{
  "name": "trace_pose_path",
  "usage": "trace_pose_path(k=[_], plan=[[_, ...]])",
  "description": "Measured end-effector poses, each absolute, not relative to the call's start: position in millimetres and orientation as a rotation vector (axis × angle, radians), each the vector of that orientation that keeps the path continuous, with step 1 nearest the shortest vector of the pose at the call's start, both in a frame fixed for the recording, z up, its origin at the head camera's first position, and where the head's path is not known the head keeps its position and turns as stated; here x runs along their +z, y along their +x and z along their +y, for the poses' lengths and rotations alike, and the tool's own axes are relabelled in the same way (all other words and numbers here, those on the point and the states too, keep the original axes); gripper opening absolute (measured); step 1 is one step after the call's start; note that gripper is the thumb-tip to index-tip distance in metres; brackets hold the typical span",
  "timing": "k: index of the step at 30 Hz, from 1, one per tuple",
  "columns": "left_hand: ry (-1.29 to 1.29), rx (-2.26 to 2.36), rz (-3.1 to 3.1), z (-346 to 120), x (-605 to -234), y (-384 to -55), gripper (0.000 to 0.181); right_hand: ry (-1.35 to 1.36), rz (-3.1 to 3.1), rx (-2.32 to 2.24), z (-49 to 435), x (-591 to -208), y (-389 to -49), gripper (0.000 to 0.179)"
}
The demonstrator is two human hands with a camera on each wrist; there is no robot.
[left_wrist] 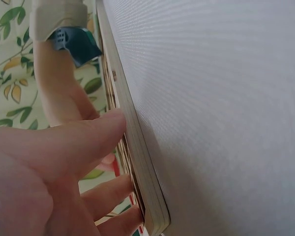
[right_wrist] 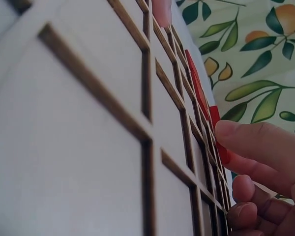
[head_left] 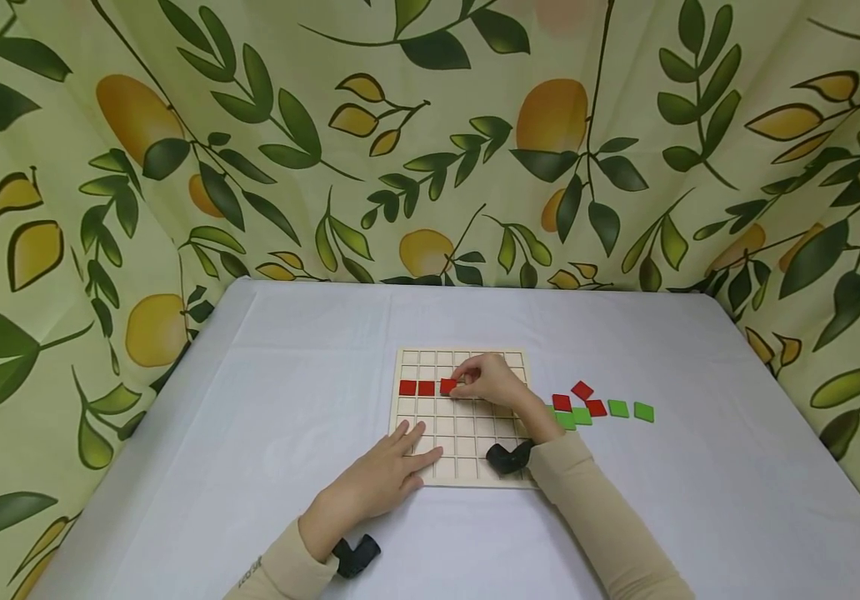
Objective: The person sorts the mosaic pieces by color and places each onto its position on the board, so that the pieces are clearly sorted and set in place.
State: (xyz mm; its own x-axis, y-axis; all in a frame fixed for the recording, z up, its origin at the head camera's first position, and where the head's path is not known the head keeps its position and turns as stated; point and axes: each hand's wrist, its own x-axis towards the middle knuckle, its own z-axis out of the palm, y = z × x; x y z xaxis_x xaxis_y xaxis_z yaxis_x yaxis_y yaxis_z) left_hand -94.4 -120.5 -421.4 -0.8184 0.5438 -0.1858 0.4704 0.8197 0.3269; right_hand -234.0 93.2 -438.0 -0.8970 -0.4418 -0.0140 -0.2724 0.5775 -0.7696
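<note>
A pale wooden board with a grid of square cells lies on the table. Two red square tiles sit side by side in one row near its left edge. My right hand pinches another red tile between thumb and fingers, just right of those two. In the right wrist view this held tile is close over the grid. My left hand rests on the board's lower left corner, fingers spread. Seen from the left wrist, the thumb lies along the board's edge.
Right of the board lie loose red tiles and several green tiles, some overlapping and partly behind the right wrist. A white cloth covers the table. A curtain with fruit and leaf prints hangs behind. Black devices are worn on both wrists.
</note>
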Motion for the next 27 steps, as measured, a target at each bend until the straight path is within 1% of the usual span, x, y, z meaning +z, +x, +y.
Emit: trace_pose_path(k=[5, 27], plan=[[0.782, 0.386, 2.735, -120.7, -422.1, -94.7, 0.044, -0.614, 2.631, -1.183, 89.6, -439.6, -234.3, 0.018], [0.786, 0.395, 2.739, -119.7, -418.2, -93.5, 0.044, -0.503, 2.659, -1.113, 83.1, -438.8, -233.9, 0.019]])
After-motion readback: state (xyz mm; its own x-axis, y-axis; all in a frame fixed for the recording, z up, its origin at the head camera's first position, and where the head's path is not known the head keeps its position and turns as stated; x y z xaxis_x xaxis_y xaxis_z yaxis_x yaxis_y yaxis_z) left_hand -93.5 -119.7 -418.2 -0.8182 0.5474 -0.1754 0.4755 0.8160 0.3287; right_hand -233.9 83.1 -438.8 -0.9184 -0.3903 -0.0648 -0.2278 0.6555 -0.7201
